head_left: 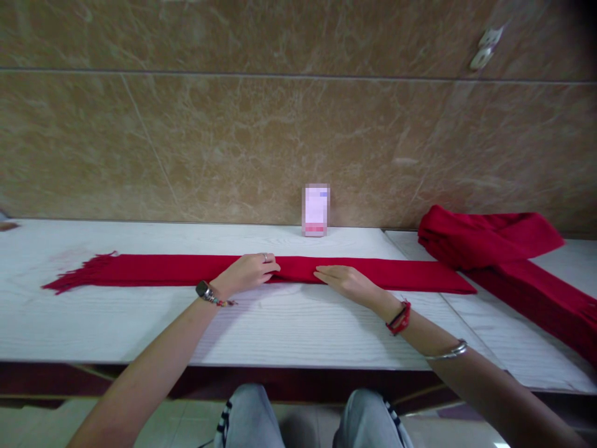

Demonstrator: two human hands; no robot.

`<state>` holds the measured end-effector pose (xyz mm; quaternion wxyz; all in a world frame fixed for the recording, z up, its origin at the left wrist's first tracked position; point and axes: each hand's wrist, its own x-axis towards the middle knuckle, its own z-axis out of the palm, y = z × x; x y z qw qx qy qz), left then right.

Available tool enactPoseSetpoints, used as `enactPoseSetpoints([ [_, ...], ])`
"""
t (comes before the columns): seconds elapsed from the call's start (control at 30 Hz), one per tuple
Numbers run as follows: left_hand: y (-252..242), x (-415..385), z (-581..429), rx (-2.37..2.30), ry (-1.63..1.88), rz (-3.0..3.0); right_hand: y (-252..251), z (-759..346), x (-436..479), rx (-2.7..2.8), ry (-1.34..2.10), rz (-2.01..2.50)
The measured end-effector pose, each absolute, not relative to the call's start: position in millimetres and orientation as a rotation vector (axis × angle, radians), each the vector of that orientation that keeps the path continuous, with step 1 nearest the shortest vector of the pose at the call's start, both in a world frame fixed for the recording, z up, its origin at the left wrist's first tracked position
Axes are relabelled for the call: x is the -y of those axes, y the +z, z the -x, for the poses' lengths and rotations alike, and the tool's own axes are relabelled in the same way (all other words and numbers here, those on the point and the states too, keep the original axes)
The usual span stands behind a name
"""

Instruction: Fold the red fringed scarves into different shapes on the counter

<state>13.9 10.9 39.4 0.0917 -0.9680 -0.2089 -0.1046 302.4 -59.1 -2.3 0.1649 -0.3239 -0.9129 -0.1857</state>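
A long red scarf (158, 270) lies folded into a narrow strip across the white table, its fringe at the left end and a fold at the right. Near the middle of the strip, my left hand (249, 272) has its fingers bent and closed on the cloth at the near edge, where it bunches slightly. My right hand (347, 281) rests a little to the right with fingers stretched out together, lying on the scarf. Between the two hands a short length of cloth shows.
More red fabric (485, 239), looped and fringed, lies at the right and touches the strip's right end. A phone-like device (316, 210), blurred, leans against the brown marbled wall (233, 143). The white table (280, 330) has a seam at the right. A socket (487, 46) is on the wall.
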Motion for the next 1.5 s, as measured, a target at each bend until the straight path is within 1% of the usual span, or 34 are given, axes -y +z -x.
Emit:
enactPoseSetpoints([
  [0.13, 36.7, -12.2, -15.8, 0.610, -0.403, 2.857, -4.6, -303.8, 56.3, 2.490, -0.489, 0.971],
  [0.3, 36.5, -9.8, -18.7, 0.700, -0.509, 3.004, -6.7, -300.9, 52.8, 2.420, -0.194, 1.061],
  [0.4, 36.9, -9.4, -18.4, 0.723, -0.421, 3.061, -6.2, -300.8, 51.9, 2.402, -0.099, 1.097],
  [0.47, 36.8, -10.1, -17.6, 0.704, -0.325, 3.075, -6.5, -302.3, 51.4, 2.454, -0.127, 1.071],
  [0.57, 36.3, -12.9, -15.5, 0.689, -0.273, 3.052, -7.8, -305.5, 51.0, 2.528, -0.214, 1.046],
  [0.77, 35.2, -19.2, -10.4, 0.715, -0.428, 2.924, -7.0, -308.4, 53.8, 2.474, -0.318, 1.041],
  [0.9, 31.1, -20.5, -12.7, 0.760, -0.470, 2.925, -7.5, -306.9, 53.5, 2.403, -0.265, 1.064],
  [1.07, 22.5, -23.5, -14.4, 0.830, -0.305, 3.016, -13.5, -308.9, 47.0, 2.349, -0.113, 1.149],
  [1.23, 22.1, -22.5, -12.0, 0.861, -0.213, 3.053, -16.7, -313.1, 42.4, 2.334, -0.194, 1.135],
  [1.33, 25.1, -21.9, -11.9, 0.952, -0.214, 3.034, -17.7, -314.0, 40.4, 2.335, -0.233, 1.139],
  [1.5, 22.4, -26.2, -11.8, 0.937, -0.300, 3.026, -17.1, -313.8, 41.7, 2.341, -0.263, 1.140],
])
